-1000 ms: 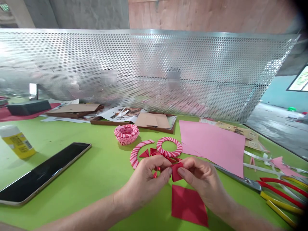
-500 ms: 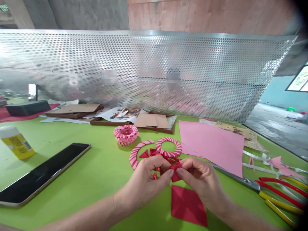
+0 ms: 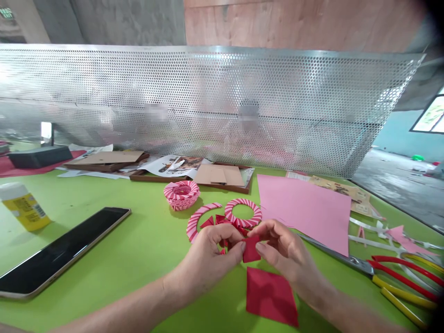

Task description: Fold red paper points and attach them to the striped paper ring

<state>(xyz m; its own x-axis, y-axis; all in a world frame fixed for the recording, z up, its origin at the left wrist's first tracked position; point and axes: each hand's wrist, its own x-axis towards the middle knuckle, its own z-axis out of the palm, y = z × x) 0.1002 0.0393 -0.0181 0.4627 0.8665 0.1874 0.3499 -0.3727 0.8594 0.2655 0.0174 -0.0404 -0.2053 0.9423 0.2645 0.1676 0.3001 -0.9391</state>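
Two hands: the left hand [image 3: 208, 261] and right hand [image 3: 287, 254] come together at centre, fingertips pinching a small folded red paper piece [image 3: 251, 250] from either side.
Below the hands: a flat red paper square [image 3: 271, 296] lies on the green table [image 3: 138, 249], its top corner just short of the folded piece.
Beyond the left hand: red paper triangles [image 3: 211, 223] lie in a loose scatter, partly hidden by the fingers, beside a pink-and-red striped arc [image 3: 199, 219] and a striped paper ring [image 3: 243, 212].
Farther on: a small woven striped paper bowl [image 3: 181, 194] sits upright on the table.
Right side: a large pink paper sheet [image 3: 305, 212] lies flat near the right hand; scissors [image 3: 381, 277] with red and yellow handles rest beside it.
Left side: a yellow-labelled glue stick [image 3: 24, 206] lies near a dark tablet [image 3: 58, 252].
Background: brown cardboard trays [image 3: 222, 182] and printed papers [image 3: 183, 163] lie before a perforated metal screen [image 3: 208, 106].
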